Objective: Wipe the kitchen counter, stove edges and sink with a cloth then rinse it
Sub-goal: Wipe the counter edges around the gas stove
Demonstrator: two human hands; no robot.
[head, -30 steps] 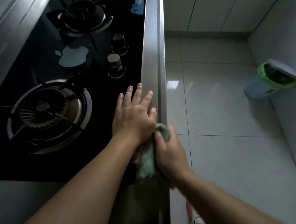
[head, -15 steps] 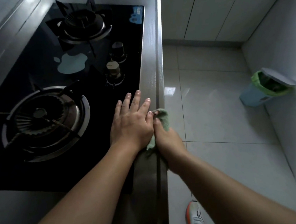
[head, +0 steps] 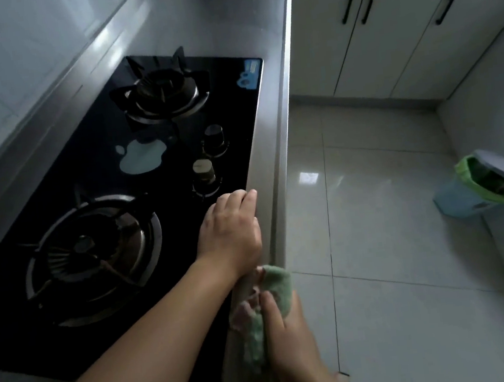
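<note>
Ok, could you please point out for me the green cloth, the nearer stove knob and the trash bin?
green cloth (head: 277,284): head view, on its upper fold above the thumb.
nearer stove knob (head: 203,171): head view, on the knob's side.
trash bin (head: 460,200): head view, on its blue body.

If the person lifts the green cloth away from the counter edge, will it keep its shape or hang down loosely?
It will probably hang loosely: the green cloth already bunches and folds under the right hand, and its lower part droops along the counter edge. It looks fuzzy, so it likely grips rather than slips. It seems light, since one hand holds it.
</note>
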